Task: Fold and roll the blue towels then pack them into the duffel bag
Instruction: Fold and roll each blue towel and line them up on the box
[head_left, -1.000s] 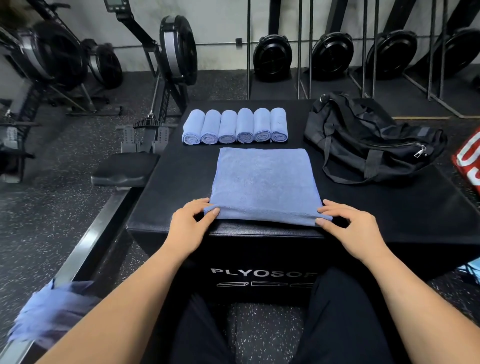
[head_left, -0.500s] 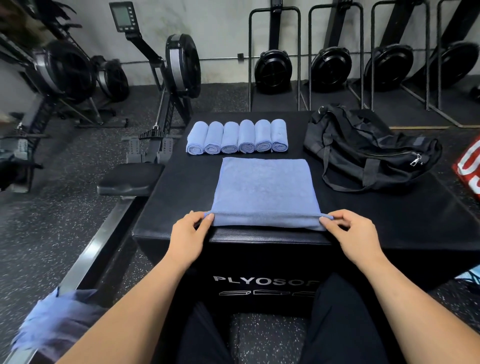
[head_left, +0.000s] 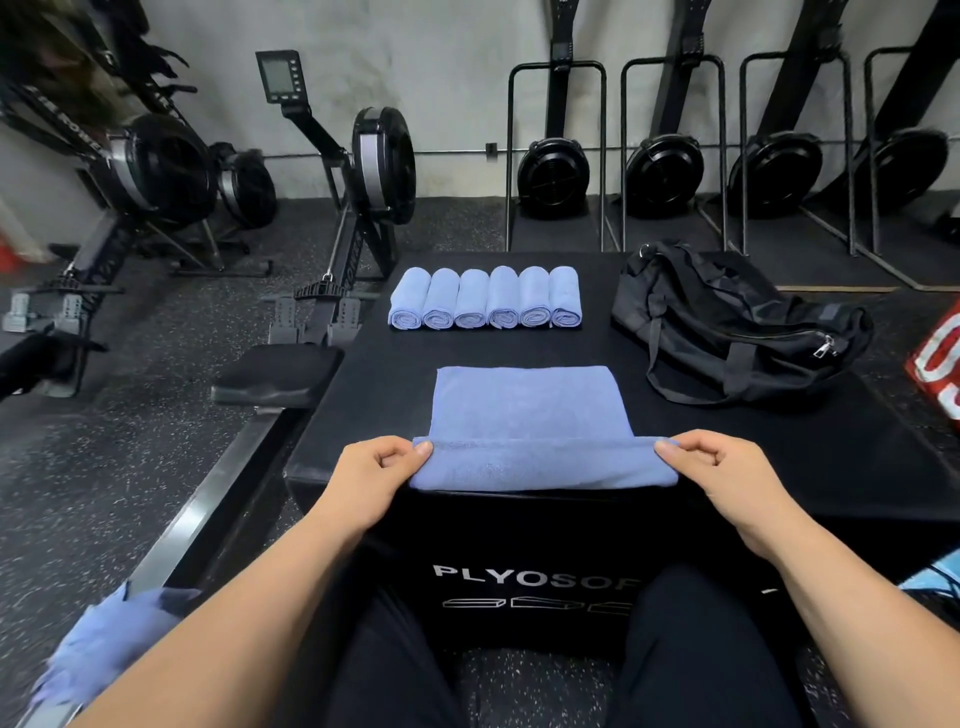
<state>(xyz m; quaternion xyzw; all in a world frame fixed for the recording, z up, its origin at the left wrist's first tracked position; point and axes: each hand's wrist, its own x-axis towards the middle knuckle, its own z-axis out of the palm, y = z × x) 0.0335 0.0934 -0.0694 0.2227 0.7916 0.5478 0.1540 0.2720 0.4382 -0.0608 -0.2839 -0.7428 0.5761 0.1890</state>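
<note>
Fingers (head_left: 422, 450) of left hand (head_left: 376, 480) & right hand (head_left: 727, 480) pinched the near corners of the flat blue terry towel (head_left: 524, 402), which lay left of the black fabric duffel bag (head_left: 737, 332). Six rolled blue towels (head_left: 483, 299) sat left of the bag too. Prob. best approach: keep both ends level, roll tight w/ even tension.

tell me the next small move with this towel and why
Probably roll the towel forward, away from you: the left hand and right hand pinch its near edge, already turned over once, the rest lies flat, and six rolled towels show the target shape.
</note>
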